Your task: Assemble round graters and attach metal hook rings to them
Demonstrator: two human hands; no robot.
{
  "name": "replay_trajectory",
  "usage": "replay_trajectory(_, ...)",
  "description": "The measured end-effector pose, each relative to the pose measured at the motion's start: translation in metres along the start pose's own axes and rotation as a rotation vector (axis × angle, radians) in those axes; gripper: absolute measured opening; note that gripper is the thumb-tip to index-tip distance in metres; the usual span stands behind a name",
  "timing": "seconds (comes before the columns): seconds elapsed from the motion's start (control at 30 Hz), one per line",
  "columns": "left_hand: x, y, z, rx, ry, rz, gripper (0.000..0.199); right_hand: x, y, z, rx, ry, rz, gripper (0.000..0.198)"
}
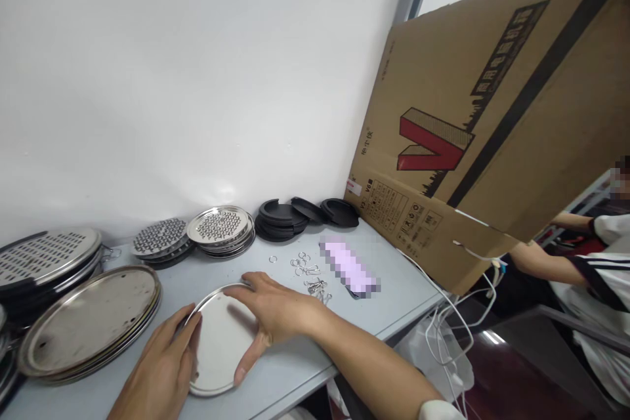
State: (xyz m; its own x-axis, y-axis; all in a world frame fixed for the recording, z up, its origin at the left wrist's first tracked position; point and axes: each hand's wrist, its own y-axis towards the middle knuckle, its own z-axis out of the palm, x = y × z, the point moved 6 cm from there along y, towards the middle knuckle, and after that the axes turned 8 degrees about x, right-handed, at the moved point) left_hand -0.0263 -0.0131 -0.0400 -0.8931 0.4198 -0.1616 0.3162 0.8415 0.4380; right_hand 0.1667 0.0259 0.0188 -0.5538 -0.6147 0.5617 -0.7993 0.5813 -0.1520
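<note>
A round, shiny metal plate [222,341] with a raised rim lies tilted on or just above the table near its front edge; I cannot tell which. My left hand [160,357] grips its left rim, with the fingers closed against the edge. My right hand [275,312] spans the right side, fingertips at the far rim and thumb at the near right rim. To the left is a stack of larger round metal plates [93,318]. Beyond my hands sits a stack of perforated metal discs [219,226], beside another grater-like disc [161,236] on a black base.
Black round plastic parts [280,216] stand along the wall. Small metal rings and clasps [312,269] lie near a blurred purple item [349,267]. A large cardboard box [443,125] leans at right, with white cables [450,321] below. Another person's arm [546,262] shows far right.
</note>
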Motion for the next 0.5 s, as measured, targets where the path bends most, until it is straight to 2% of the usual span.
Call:
replay_trajectory(0.13, -0.005, 0.000, -0.004, -0.007, 0.027, 0.036, 0.042, 0.000, 0.000, 0.001, 0.013, -0.050, -0.004, 0.122)
replay_trajectory(0.23, -0.005, 0.010, -0.021, -0.016, 0.038, 0.062, 0.039, -0.003, 0.000, 0.004, 0.021, -0.059, -0.020, 0.120)
replay_trajectory(0.33, 0.011, 0.031, -0.051, -0.081, 0.155, -0.003, 0.041, -0.003, -0.001, 0.004, 0.037, -0.040, -0.026, 0.125)
replay_trajectory(0.43, 0.033, 0.054, -0.069, 0.023, 0.273, -0.099, 0.044, 0.000, -0.001, 0.003, 0.019, -0.013, -0.004, 0.126)
replay_trajectory(0.5, 0.045, 0.065, -0.077, 0.071, 0.211, -0.153, 0.043, 0.002, 0.000, 0.004, 0.017, -0.010, 0.002, 0.124)
